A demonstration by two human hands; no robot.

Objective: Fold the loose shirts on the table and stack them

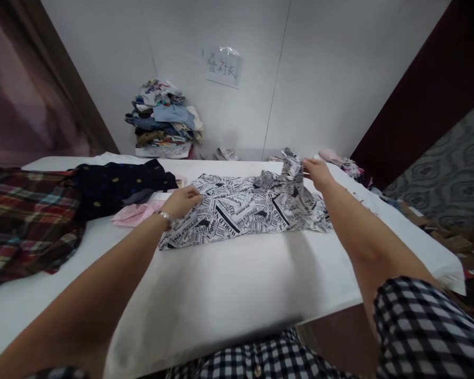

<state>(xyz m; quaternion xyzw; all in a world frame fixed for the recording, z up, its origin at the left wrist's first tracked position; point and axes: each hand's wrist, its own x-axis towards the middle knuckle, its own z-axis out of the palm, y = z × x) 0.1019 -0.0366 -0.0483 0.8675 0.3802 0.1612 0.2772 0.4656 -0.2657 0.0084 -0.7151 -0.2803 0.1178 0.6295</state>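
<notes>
- Two bare hands reach out over a white cloth-covered table (229, 284), both on one black-and-white newspaper-print shirt (240, 210) spread flat across the table's middle.
- The left hand (184, 201), with a silver bracelet (165, 216) at the wrist, is curled closed on the shirt's left edge, fingers tucked down into the fabric.
- The right hand (318, 172) pinches a raised fold of the same shirt at its far right corner; that part stands up off the table in a crumpled peak while the rest lies flat.
- The hands are well apart, one at each end of the shirt.
- Just left of the left hand lies a pale pink piece of cloth (134, 213), touching or nearly touching the shirt's edge; I cannot tell which.
- Behind the pink cloth is a dark navy garment with small coloured dots (118, 187), and further left a red, green and blue plaid shirt (23, 221) hangs over the table's left side.
- Against the white wall at the back stands a stack of folded mixed-colour clothes (164, 121), with a plastic-covered paper sign (223, 67) on the wall beside it.
- More crumpled clothes (345, 164) lie at the table's far right edge, behind the right hand.
- Black-and-white checked sleeves (426, 326) show at the bottom of the view.
</notes>
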